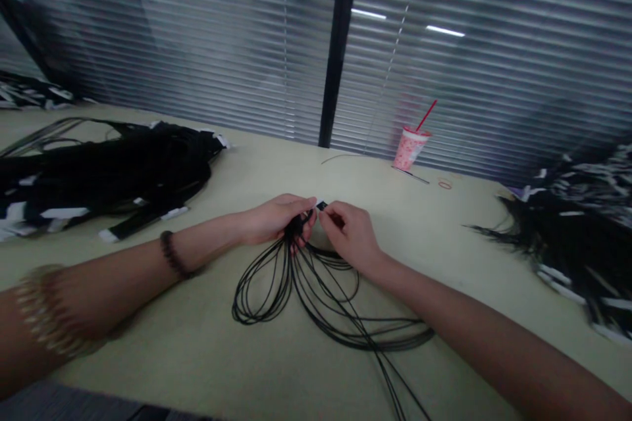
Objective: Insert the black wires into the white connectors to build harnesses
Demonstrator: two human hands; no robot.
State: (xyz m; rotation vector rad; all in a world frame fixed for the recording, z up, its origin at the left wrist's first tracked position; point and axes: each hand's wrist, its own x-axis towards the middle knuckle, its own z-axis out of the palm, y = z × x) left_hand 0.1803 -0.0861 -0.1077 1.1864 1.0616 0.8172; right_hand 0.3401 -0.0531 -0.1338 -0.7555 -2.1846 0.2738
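My left hand (276, 218) is closed around the gathered neck of a bundle of black cords (266, 296). Loops of the cord fan out below it over the table, and a few strands run toward the front edge. Just right of the left fingertips, my right hand (351, 234) pinches a small black-and-white tag (321, 205). The left thumb also reaches the white end of this tag. Whether the tag is joined to the cords is hidden by the fingers.
On the pale table (207, 348), a heap of black strands with white tabs (162, 151) lies left. Another dark pile (567, 243) is at right. A pink cup with a straw (411, 147), a pen (411, 175) and a rubber band (445, 184) are near the blinds (237, 52).
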